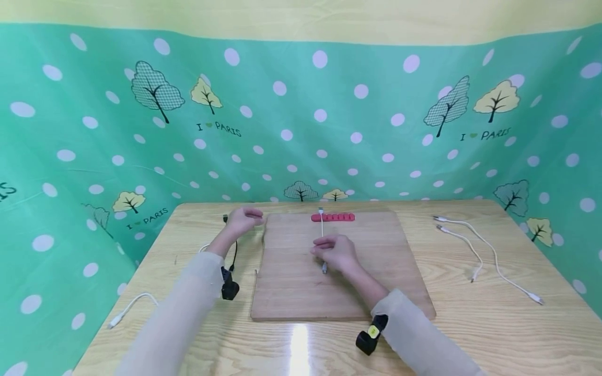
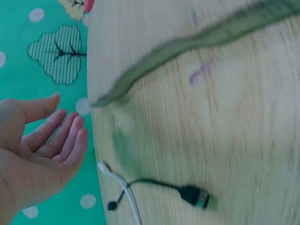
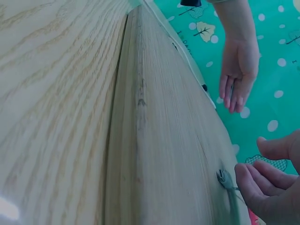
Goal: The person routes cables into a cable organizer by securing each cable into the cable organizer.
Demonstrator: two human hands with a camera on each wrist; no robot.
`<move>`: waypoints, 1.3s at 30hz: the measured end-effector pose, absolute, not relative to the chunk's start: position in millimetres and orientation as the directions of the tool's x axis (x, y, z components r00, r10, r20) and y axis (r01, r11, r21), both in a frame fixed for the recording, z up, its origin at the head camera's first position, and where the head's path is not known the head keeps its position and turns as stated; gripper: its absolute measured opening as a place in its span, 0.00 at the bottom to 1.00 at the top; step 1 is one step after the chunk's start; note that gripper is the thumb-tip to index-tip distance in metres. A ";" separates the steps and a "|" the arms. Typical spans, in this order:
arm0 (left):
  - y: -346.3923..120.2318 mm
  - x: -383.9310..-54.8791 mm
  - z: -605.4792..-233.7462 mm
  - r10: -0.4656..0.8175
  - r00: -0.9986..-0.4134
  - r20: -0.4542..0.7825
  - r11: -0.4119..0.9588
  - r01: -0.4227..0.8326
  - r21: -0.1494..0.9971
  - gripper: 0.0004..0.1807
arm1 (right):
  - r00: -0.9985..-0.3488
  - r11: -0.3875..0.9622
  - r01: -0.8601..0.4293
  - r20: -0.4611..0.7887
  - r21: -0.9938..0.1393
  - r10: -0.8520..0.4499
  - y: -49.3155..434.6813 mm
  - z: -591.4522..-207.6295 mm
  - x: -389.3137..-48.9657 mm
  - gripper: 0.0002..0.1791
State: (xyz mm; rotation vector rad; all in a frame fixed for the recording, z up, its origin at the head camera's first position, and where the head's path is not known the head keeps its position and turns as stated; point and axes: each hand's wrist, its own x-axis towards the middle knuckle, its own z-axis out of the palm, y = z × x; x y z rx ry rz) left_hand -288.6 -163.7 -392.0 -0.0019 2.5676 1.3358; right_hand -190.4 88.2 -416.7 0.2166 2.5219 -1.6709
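Note:
A short white USB cable [image 1: 322, 228] lies lengthwise on the wooden board [image 1: 291, 292]. Its far plug is at a red cable holder [image 1: 340, 217], and its near plug [image 3: 224, 178] shows beside the right hand's fingers. Over the middle of that cable is the right hand [image 1: 336, 252], its fingers loosely bent. In the right wrist view its thumb stands apart from the fingers and nothing is pinched between them; whether they touch the cable is hidden. The left hand [image 1: 243, 221] hovers by the board's back left corner, fingers relaxed, holding nothing.
Left of the board lie a black cable [image 2: 192, 194] and a white cable [image 2: 123, 183], partly behind the left arm. Another white cable end [image 1: 136, 300] lies front left. Two white cables [image 1: 494, 256] [image 1: 470, 245] lie on the right of the table. A patterned green curtain [image 1: 301, 120] surrounds the table.

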 end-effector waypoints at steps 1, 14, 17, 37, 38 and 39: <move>-166.7 -288.4 -392.1 0.108 -0.970 -0.219 0.584 -0.116 0.803 0.22 | -0.984 0.386 0.179 -0.170 -0.905 0.057 87.4 -416.4 -190.5 0.13; -197.3 -292.4 -398.6 0.007 -0.983 -0.185 0.699 -0.127 0.703 0.19 | -0.985 0.370 0.168 -0.174 -0.914 0.017 75.5 -413.4 -191.3 0.12; -202.0 -294.4 -403.7 -0.016 -0.984 -0.176 0.717 -0.134 0.684 0.17 | -0.981 0.364 0.182 -0.192 -0.913 0.010 72.3 -413.6 -190.3 0.12; -209.7 -316.3 -425.1 -0.121 -0.971 -0.207 0.735 -0.228 0.639 0.17 | -0.976 0.313 0.191 -0.215 -0.930 -0.044 54.2 -416.6 -192.5 0.13; -211.4 -321.3 -430.1 -0.118 -0.972 -0.202 0.738 -0.222 0.637 0.17 | -0.976 0.309 0.190 -0.214 -0.932 -0.043 53.3 -416.5 -192.7 0.13; -213.9 -327.8 -436.4 -0.113 -0.975 -0.190 0.742 -0.210 0.637 0.16 | -0.976 0.304 0.191 -0.214 -0.933 -0.043 52.3 -416.5 -193.1 0.13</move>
